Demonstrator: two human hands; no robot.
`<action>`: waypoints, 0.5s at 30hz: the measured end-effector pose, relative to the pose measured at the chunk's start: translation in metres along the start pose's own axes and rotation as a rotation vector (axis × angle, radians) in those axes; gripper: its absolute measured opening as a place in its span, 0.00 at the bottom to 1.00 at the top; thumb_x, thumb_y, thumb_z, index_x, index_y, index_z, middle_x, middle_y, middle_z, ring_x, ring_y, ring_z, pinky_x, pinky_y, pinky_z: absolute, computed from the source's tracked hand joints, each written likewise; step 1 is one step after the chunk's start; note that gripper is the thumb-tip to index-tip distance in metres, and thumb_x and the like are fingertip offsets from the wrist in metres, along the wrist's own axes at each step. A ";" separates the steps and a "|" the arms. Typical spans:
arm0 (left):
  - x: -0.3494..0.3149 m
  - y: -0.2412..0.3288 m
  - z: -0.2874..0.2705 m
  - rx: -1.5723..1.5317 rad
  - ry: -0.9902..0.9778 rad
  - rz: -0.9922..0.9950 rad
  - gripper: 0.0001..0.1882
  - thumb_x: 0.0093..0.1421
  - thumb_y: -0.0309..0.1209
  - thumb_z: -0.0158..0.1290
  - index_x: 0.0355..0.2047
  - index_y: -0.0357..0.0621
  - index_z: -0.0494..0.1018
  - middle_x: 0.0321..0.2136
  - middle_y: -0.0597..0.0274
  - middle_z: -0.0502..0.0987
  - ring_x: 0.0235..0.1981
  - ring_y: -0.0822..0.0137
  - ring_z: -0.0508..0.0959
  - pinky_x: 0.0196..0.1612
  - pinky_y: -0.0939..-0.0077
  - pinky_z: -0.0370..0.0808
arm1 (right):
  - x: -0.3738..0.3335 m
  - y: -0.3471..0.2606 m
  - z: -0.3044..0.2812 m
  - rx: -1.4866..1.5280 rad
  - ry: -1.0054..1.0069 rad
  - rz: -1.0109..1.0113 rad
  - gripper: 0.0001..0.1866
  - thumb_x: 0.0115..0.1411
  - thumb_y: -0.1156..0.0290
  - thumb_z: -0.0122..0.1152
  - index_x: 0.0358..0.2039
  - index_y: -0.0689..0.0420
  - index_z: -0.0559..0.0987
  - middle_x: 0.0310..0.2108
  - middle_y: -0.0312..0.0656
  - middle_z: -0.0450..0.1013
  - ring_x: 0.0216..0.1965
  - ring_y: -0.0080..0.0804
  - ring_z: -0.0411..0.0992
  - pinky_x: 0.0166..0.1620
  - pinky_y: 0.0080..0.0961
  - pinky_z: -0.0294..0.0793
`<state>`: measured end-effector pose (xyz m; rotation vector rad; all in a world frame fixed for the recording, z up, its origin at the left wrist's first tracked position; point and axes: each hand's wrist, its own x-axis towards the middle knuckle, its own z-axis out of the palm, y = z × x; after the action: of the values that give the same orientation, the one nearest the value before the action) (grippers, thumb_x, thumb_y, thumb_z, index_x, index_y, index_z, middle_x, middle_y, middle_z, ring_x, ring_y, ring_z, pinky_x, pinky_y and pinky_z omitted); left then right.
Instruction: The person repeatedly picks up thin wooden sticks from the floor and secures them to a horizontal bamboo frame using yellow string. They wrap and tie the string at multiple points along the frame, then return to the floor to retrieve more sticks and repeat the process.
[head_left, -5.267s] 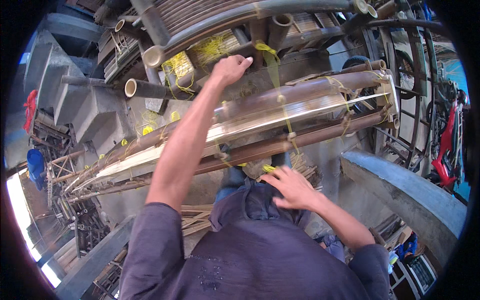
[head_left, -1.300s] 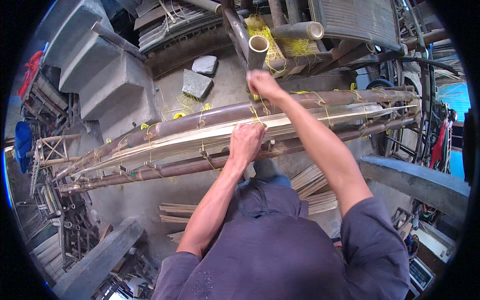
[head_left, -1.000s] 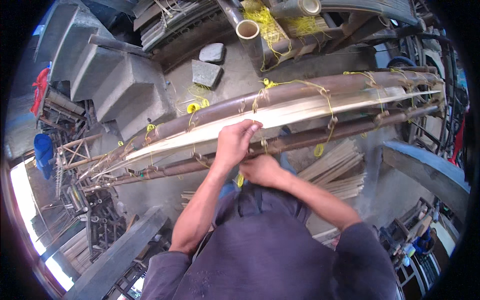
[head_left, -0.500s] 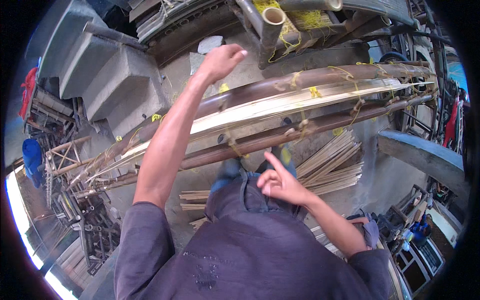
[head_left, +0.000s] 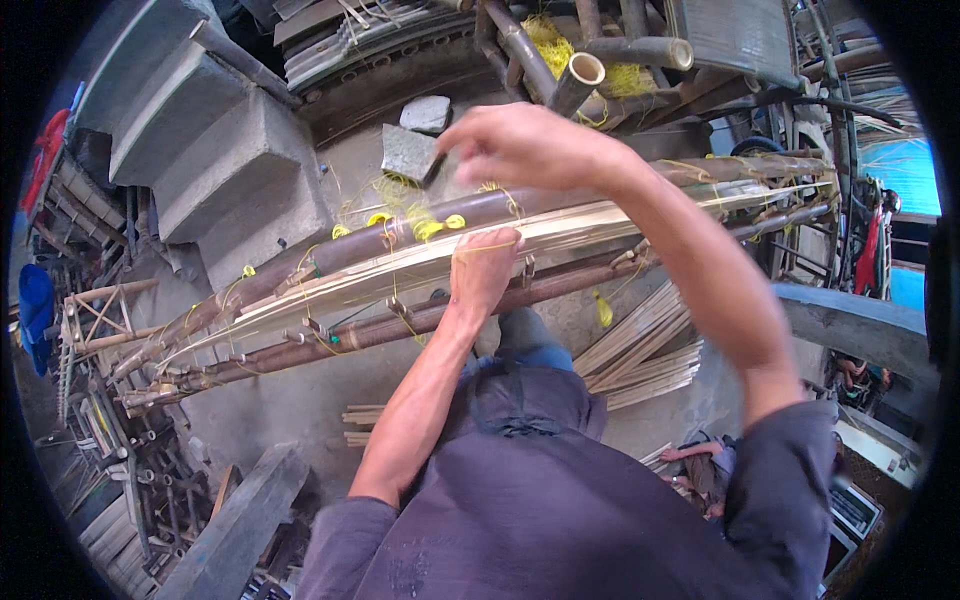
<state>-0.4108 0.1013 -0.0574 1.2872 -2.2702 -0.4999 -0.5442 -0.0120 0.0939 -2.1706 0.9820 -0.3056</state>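
A long bundle of pale, thin bamboo slats [head_left: 570,228] lies between two dark bamboo poles, the far pole [head_left: 350,247] and the near pole [head_left: 440,318]. Yellow cords [head_left: 428,226] are tied along the far pole, and short pegs stick out of the near one. My left hand [head_left: 482,268] is closed in a fist on the slats, with a thin yellow line passing by its knuckles; what its fingers hold is hidden. My right hand [head_left: 525,147], smeared by motion, reaches over the far pole with bent fingers near a grey stone block [head_left: 409,152].
Concrete steps [head_left: 235,170] rise at the left. Cut bamboo strips [head_left: 640,360] lie on the floor by my legs. A bamboo frame [head_left: 580,75] with yellow cord stands at the far side. A concrete beam [head_left: 850,318] sits at the right.
My left hand has come back from beyond the far pole onto the slats, closed. My right hand has gone from before my waist up and across the far pole. The view has shifted.
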 end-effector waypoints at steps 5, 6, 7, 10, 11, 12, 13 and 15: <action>0.024 0.011 0.012 -0.041 -0.135 0.029 0.05 0.54 0.28 0.52 0.29 0.43 0.76 0.20 0.51 0.76 0.21 0.53 0.77 0.24 0.60 0.71 | -0.012 0.159 0.099 0.432 0.247 0.425 0.21 0.62 0.60 0.53 0.46 0.65 0.68 0.34 0.46 0.73 0.37 0.35 0.73 0.42 0.35 0.72; 0.023 -0.001 0.014 -0.002 -0.088 0.017 0.04 0.53 0.27 0.51 0.28 0.43 0.75 0.19 0.52 0.75 0.22 0.54 0.77 0.26 0.61 0.71 | 0.002 0.109 0.091 1.046 0.509 0.384 0.17 0.62 0.64 0.53 0.45 0.64 0.68 0.29 0.39 0.71 0.32 0.28 0.72 0.37 0.30 0.73; 0.009 -0.011 0.018 0.028 -0.054 -0.013 0.03 0.52 0.27 0.51 0.26 0.43 0.73 0.18 0.52 0.74 0.22 0.55 0.77 0.28 0.62 0.72 | -0.016 0.061 0.085 1.019 0.424 0.311 0.14 0.61 0.68 0.53 0.44 0.62 0.69 0.31 0.38 0.71 0.34 0.27 0.72 0.38 0.29 0.72; 0.010 0.008 -0.003 -0.075 0.049 -0.021 0.03 0.52 0.28 0.52 0.27 0.45 0.75 0.19 0.55 0.76 0.24 0.56 0.77 0.31 0.63 0.73 | -0.108 -0.014 0.122 0.725 0.384 -0.030 0.10 0.56 0.76 0.54 0.40 0.56 0.71 0.27 0.37 0.71 0.31 0.24 0.73 0.35 0.28 0.71; 0.011 0.008 -0.002 -0.062 -0.091 -0.106 0.05 0.53 0.28 0.53 0.30 0.45 0.77 0.24 0.56 0.78 0.28 0.56 0.79 0.34 0.64 0.74 | -0.130 -0.010 0.158 0.799 0.112 0.139 0.08 0.56 0.74 0.53 0.38 0.55 0.71 0.18 0.41 0.69 0.23 0.32 0.74 0.31 0.32 0.73; 0.012 0.008 -0.004 -0.044 -0.233 -0.188 0.07 0.55 0.29 0.55 0.33 0.45 0.79 0.29 0.57 0.80 0.32 0.56 0.80 0.37 0.66 0.75 | -0.141 0.015 0.205 0.493 0.098 0.135 0.08 0.57 0.72 0.52 0.38 0.55 0.71 0.13 0.44 0.68 0.18 0.42 0.73 0.26 0.39 0.72; 0.022 0.019 -0.015 -0.139 -0.294 -0.262 0.08 0.59 0.32 0.53 0.35 0.44 0.79 0.31 0.59 0.81 0.34 0.61 0.81 0.39 0.68 0.75 | -0.136 0.038 0.234 0.244 0.178 0.052 0.09 0.57 0.68 0.51 0.38 0.55 0.71 0.13 0.48 0.69 0.16 0.50 0.70 0.23 0.45 0.70; 0.047 0.011 -0.017 -0.901 -0.261 -0.384 0.19 0.66 0.42 0.46 0.38 0.38 0.77 0.31 0.54 0.81 0.37 0.68 0.79 0.40 0.72 0.75 | -0.120 0.038 0.237 0.217 0.165 0.108 0.10 0.56 0.68 0.51 0.39 0.55 0.71 0.15 0.48 0.72 0.19 0.49 0.73 0.23 0.44 0.72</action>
<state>-0.4295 0.0641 -0.0268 1.1761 -1.5850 -1.6670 -0.5345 0.1817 -0.0924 -1.9122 1.0987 -0.5214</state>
